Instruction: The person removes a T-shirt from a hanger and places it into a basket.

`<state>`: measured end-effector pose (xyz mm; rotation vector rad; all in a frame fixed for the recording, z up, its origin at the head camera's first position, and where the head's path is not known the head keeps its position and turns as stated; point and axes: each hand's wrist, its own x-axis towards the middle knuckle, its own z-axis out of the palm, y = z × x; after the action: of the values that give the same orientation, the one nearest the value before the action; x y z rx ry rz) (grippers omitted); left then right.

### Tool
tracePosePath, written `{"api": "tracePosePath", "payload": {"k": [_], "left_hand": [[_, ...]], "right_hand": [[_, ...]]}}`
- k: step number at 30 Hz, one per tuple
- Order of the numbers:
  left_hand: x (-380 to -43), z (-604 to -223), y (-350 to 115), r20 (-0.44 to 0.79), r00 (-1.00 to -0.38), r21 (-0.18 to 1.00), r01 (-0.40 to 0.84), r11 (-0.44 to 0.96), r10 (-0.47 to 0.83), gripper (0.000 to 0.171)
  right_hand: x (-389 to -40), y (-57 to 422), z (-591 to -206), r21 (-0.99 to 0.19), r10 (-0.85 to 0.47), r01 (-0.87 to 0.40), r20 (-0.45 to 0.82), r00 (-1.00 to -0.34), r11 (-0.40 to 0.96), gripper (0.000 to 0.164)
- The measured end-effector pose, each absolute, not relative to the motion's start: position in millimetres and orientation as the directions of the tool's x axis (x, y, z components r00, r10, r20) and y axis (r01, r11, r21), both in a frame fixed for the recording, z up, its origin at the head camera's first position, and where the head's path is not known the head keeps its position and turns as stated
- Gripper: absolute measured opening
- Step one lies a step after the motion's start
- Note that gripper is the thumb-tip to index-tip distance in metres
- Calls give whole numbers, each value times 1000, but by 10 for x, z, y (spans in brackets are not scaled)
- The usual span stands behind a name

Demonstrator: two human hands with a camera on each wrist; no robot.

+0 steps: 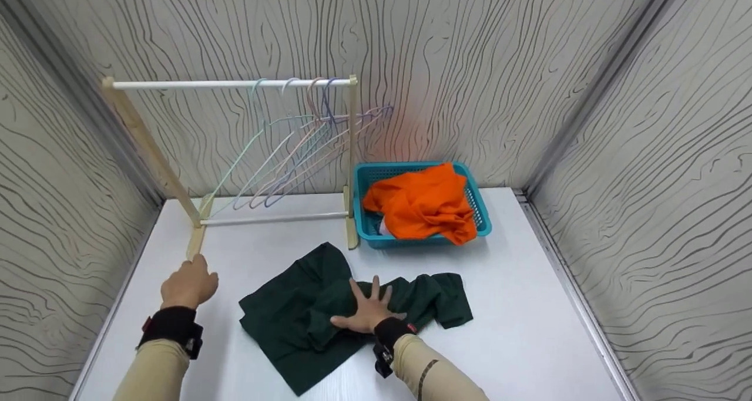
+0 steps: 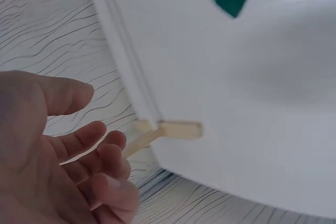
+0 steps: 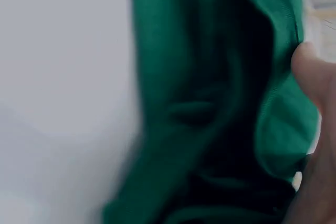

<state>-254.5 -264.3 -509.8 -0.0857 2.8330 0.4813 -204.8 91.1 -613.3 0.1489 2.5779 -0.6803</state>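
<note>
A crumpled dark green garment lies across the front of the white table, one part stretching to the right. Over its middle my right hand is spread with fingers apart; whether it presses the cloth or hovers just above, I cannot tell. In the right wrist view, the thumb is at the edge of the green cloth, which has a seam and a dark fold. My left hand is in the air left of the garment, fingers loosely bent around nothing, as the left wrist view shows.
A wooden rack with a white rail stands at the back left, several pastel hangers on it. Beside it is a teal basket holding orange cloth. Patterned walls enclose the table at back and sides.
</note>
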Motion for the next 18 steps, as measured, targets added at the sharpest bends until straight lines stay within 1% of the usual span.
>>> {"api": "tracePosePath", "payload": {"k": [2, 4, 8, 13, 18], "left_hand": [[-2491, -5208, -2591, -293, -956, 312, -92, 946, 3, 43], [-2450, -5268, -2544, -310, -950, 307, -82, 948, 19, 43], [-2422, -5305, -2480, -302, -953, 308, -62, 949, 36, 37], [-2456, -5293, -2436, -278, -959, 318, -36, 947, 57, 34], [-2481, -5289, -2417, -283, -956, 326, -24, 945, 73, 35]], "right_hand": [[-2000, 881, -6294, -383, 7, 206, -460, -888, 901, 103], [-1959, 866, -6439, -355, 20, 191, -434, -901, 915, 101], [-1899, 857, -6616, -330, 39, 153, -328, -944, 932, 91], [-1872, 870, -6623, -296, 54, 105, -174, -983, 949, 73], [-1910, 926, -6568, -275, 46, 79, -124, -991, 958, 59]]}}
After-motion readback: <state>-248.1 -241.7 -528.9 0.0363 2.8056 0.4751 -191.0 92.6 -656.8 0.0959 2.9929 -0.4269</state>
